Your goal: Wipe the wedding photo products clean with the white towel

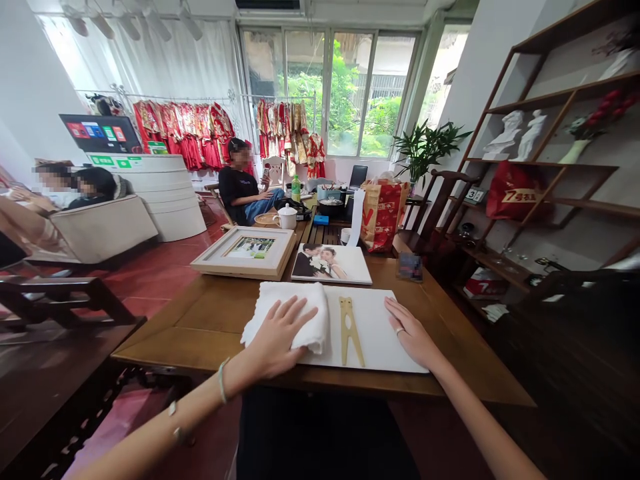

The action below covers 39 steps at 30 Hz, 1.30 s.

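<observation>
The cloth (319, 325) lies folded over the left part of the white board (379, 333), where I have my left hand (284, 333) flat with fingers spread, gripping nothing, while my right hand's (413, 337) straight, unclenched fingers rest along the right edge, probably steadying it beside the wooden clip (346, 309).

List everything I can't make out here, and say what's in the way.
- Head view: the part of the white board under the white cloth, covered by that cloth.
- Head view: the left hand's palm, hidden by the back of the hand.
- Head view: the inside of the red paper bag, hidden by its front.
- Head view: the wording on the screen, too small to read.
</observation>
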Each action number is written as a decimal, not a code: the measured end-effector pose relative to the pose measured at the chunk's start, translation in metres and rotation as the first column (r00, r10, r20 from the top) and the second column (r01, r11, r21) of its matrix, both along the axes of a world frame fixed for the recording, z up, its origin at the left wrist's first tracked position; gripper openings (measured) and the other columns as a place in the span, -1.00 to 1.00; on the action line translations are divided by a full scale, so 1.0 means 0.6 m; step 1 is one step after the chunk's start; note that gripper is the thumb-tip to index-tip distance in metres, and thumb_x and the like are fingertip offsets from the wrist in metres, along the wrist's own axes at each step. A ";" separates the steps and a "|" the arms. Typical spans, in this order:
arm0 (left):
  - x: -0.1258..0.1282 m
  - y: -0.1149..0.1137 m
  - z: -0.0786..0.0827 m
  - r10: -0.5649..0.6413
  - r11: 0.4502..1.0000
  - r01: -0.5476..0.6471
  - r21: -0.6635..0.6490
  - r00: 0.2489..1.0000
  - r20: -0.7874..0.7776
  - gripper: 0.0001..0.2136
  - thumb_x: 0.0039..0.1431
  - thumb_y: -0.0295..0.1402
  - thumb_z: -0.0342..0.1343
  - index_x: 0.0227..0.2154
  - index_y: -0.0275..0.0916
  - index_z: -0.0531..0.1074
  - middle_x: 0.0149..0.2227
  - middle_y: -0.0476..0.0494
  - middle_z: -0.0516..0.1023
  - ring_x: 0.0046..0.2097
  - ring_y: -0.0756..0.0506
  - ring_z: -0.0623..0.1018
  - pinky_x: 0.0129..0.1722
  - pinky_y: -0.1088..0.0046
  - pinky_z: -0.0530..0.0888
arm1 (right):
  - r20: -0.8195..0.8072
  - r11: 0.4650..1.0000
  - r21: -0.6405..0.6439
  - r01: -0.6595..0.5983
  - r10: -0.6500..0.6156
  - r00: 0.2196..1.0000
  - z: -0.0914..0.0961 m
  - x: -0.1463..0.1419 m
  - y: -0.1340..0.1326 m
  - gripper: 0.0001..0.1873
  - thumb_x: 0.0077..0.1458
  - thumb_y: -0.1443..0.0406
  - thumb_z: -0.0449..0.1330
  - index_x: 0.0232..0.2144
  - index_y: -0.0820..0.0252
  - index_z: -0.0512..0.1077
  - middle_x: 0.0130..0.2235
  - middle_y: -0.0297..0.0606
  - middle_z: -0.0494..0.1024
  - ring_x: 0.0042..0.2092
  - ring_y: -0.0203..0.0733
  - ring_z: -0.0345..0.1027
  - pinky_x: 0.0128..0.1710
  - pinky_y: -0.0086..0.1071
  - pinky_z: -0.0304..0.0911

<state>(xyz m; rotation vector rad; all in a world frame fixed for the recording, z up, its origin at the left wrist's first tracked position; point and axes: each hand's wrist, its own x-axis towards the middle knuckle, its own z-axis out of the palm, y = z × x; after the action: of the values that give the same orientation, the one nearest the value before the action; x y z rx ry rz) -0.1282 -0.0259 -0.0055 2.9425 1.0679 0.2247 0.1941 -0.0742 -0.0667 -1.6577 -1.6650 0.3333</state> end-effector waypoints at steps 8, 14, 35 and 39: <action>-0.026 -0.088 0.020 -0.071 0.995 0.070 -0.075 0.997 -0.021 -0.22 0.02 -0.11 0.07 0.27 -0.06 -0.17 0.31 -0.14 -0.15 0.29 -0.34 -0.15 0.20 -0.05 -0.14 | -0.023 1.000 0.026 -0.012 0.013 1.000 0.007 0.013 0.009 -0.54 0.17 0.24 -0.07 0.11 0.13 0.26 0.22 -0.19 0.21 0.26 -0.11 -0.01 0.27 -0.04 -0.14; 0.002 -0.029 0.023 -0.029 0.998 0.026 -0.053 0.997 -0.068 -0.35 0.08 -0.26 0.03 0.24 -0.13 -0.02 0.27 -0.24 0.00 0.28 -0.30 -0.07 0.19 -0.02 -0.06 | -0.013 1.000 0.025 -0.012 0.012 1.000 -0.001 0.006 0.001 -0.54 0.17 0.23 -0.08 0.10 0.15 0.27 0.22 -0.18 0.21 0.26 -0.11 -0.01 0.26 -0.05 -0.12; 0.016 -0.046 -0.003 -0.129 0.987 0.124 -0.101 0.991 -0.039 -0.26 -0.03 -0.22 0.11 0.23 -0.13 -0.02 0.25 -0.26 0.03 0.27 -0.39 -0.12 0.17 -0.12 -0.10 | -0.068 0.999 0.039 -0.009 0.012 0.998 -0.026 -0.002 0.022 -0.56 0.18 0.21 -0.06 0.10 0.08 0.27 0.21 -0.23 0.23 0.26 -0.10 -0.01 0.27 -0.04 -0.15; 0.029 -0.024 0.005 -0.119 0.989 0.117 -0.088 0.993 -0.020 -0.34 0.00 -0.22 0.08 0.20 -0.13 0.06 0.22 -0.25 0.10 0.26 -0.36 -0.04 0.17 -0.08 -0.04 | -0.059 0.999 0.036 -0.003 0.005 0.998 -0.024 0.000 0.018 -0.55 0.18 0.22 -0.07 0.10 0.09 0.27 0.21 -0.22 0.22 0.26 -0.11 0.00 0.26 -0.04 -0.13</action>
<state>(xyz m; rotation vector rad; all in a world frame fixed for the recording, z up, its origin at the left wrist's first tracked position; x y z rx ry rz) -0.1109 -0.0405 -0.0026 2.9252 0.8779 0.1364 0.1940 -0.0637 -0.0809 -1.6035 -1.6215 0.3494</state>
